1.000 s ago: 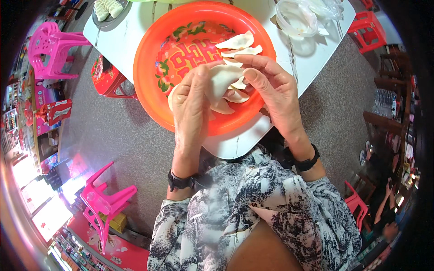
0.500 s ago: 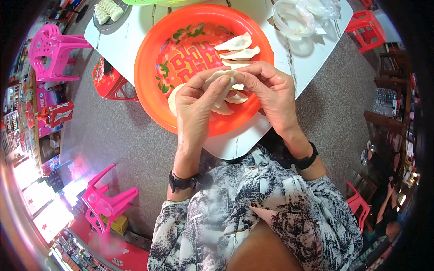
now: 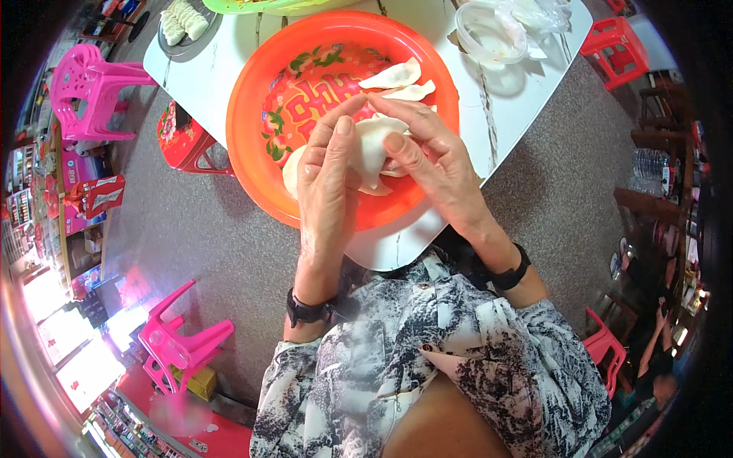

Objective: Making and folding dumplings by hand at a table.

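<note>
Table [image 3: 504, 107] with a white, dark-veined top is spreading beneath an orange-red tray [image 3: 244, 99]. Pink stacked chairs [image 3: 122, 74] are standing well to the tray's left, and a red stool [image 3: 185, 149] is sitting nearer on that side. The tray, round and flower-printed, is lying under the person's two hands. A green bowl [image 3: 267, 6] is showing only partly beyond the tray's far rim, a clear tub [image 3: 489, 38] is resting off its far right, and a dark plate [image 3: 198, 46] of pale pleated pieces is sitting off its far left.

Over the tray's near half, the left hand [image 3: 328, 164] is gripping a pale dumpling [image 3: 370, 149], its fingers mostly hidden behind the dough. The right hand [image 3: 431, 156] is holding its forefinger apart from its thumb, the thumb lying against the dumpling's right edge; whether its hidden fingers are gripping, one cannot tell. Crescent pieces [image 3: 393, 75] are lying inside the tray's far right, and more dough is showing below the hands.

Judging by the hands, the person is probably working the dumpling's curved edge. A next move would be calling for light, even thumb pressure while the left hand is supporting the soft body.
</note>
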The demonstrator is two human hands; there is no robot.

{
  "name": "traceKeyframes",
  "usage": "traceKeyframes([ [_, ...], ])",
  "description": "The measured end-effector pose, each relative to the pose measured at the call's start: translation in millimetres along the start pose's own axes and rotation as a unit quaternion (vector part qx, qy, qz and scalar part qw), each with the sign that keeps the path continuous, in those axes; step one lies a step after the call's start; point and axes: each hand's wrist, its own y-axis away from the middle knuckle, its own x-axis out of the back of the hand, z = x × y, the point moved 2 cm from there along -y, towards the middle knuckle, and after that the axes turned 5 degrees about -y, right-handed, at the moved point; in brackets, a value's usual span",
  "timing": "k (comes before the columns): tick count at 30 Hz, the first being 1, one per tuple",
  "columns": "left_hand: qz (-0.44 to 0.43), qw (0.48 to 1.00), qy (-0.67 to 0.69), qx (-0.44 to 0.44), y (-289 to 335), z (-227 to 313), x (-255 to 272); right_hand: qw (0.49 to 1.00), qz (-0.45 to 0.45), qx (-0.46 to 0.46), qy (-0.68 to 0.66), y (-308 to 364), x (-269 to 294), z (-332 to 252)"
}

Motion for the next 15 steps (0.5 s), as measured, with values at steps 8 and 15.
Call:
traceKeyframes([
  [8, -0.004, 1.000, -0.024, 0.002, 4.8, -0.4, -3.9, 0.999, 0.005, 0.004, 0.033, -1.3, 0.1, -6.3],
  [15, -0.039, 0.997, -0.063, 0.000, 8.3, 5.1, -5.9, 0.999, 0.008, 0.005, 0.040, 0.8, 2.1, -6.5],
])
